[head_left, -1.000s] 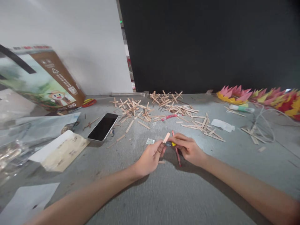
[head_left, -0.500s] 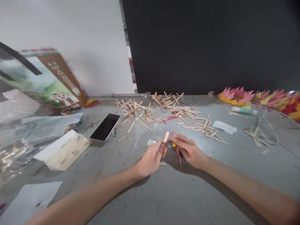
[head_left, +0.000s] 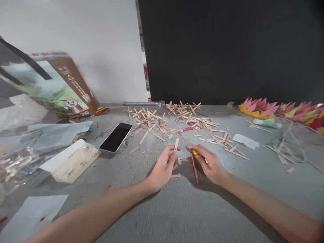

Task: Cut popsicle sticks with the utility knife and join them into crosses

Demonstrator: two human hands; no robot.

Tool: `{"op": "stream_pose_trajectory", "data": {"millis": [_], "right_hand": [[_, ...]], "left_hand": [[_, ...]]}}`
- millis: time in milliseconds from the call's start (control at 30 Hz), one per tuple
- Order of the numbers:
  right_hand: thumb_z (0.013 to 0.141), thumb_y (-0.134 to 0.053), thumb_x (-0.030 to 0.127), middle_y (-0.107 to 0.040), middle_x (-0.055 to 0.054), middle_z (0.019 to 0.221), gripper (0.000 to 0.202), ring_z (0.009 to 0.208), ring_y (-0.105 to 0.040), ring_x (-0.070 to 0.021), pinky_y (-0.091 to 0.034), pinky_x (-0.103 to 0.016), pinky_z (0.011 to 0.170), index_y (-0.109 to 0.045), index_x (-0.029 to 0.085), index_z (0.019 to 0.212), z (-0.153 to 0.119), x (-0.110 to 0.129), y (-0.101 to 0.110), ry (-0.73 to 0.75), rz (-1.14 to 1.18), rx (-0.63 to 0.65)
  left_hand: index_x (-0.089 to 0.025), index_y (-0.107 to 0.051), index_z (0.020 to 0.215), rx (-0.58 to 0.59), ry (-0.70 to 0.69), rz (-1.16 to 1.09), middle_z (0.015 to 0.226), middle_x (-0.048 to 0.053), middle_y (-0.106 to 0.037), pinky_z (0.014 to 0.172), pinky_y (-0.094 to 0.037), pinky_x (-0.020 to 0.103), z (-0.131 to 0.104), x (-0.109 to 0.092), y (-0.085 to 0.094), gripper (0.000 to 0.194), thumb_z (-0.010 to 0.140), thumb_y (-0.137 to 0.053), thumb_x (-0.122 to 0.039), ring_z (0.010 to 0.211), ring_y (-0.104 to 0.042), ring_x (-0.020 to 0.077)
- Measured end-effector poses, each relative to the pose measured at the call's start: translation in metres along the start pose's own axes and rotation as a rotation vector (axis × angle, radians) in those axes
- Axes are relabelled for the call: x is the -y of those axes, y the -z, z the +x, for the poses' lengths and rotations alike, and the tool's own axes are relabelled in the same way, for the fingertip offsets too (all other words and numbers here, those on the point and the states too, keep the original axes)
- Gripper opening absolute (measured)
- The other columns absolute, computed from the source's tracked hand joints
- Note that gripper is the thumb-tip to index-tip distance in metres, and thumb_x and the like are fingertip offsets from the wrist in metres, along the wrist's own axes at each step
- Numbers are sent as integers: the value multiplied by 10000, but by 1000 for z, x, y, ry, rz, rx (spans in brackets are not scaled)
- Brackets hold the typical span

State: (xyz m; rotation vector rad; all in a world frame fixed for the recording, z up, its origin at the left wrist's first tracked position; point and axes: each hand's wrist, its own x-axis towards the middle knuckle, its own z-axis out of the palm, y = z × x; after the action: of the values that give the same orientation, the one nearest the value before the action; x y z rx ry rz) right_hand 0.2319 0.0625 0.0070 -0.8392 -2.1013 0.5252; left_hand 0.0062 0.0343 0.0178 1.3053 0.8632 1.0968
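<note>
My left hand (head_left: 164, 166) pinches a wooden craft stick (head_left: 176, 144), whose upper end points up and away from me. To its right, my right hand (head_left: 209, 163) is closed around a small yellow utility knife (head_left: 195, 152). The knife's grey blade points left toward the stick, with a gap between them. Beneath the knife, a reddish pencil (head_left: 195, 170) lies on the grey table. Short pieces of stick rest by my hands, one piece (head_left: 175, 176) below the left fingers and another (head_left: 184, 160) between the hands.
Piles of craft sticks (head_left: 148, 118) spread across the table's back, with a red-handled tool (head_left: 186, 130) among them. A phone (head_left: 115, 137), an envelope (head_left: 73, 162) and a printed bag (head_left: 65, 87) are at left. At right are a glue stick (head_left: 267, 123), a white cable (head_left: 303, 148) and paper petals (head_left: 260, 108).
My hands have moved apart. The knife has come away from the craft stick toward the right, uncovering a stick piece on the table between them. The view has shifted slightly.
</note>
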Motion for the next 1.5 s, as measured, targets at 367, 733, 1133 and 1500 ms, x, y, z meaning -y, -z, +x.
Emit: {"op": "stream_pose_trajectory", "data": {"millis": [367,733,1133,1500], "right_hand": [[1068,-475,244,-643,-84,1050,303,1010,-637,-236,-517,-377,893,-560,255,1359,0,14,6,0,22,64],[1068,-458,258,-671,-92,1086,270,1045,-649,-248,-515,-399,924,-561,254,1317,0,10,5,-6,-27,70],[1024,-574,291,-646,-78,1110,272,1004,-657,-229,-534,-375,891,-549,269,1295,0,10,3,-32,-67,64],[921,-740,308,-653,-28,900,245,844,-623,-231,-469,-535,1067,-592,256,1109,8,28,-10,106,-157,51]], "left_hand": [[-236,-372,1054,1,56,-4,652,-85,-501,556,-337,217,-4,0,-3,286,1043,-451,-511,571,-418,100],[-219,-477,958,-45,109,111,640,-90,-393,543,-325,199,-7,1,0,387,1002,-511,-601,562,-349,86],[-227,-413,1040,-10,14,44,724,-50,-514,634,-434,247,-3,2,-3,363,1039,-435,-589,664,-499,125],[-253,-388,1070,47,193,-47,1095,77,-644,752,-564,324,-7,-5,-5,395,987,-526,-614,933,-646,187]]}}
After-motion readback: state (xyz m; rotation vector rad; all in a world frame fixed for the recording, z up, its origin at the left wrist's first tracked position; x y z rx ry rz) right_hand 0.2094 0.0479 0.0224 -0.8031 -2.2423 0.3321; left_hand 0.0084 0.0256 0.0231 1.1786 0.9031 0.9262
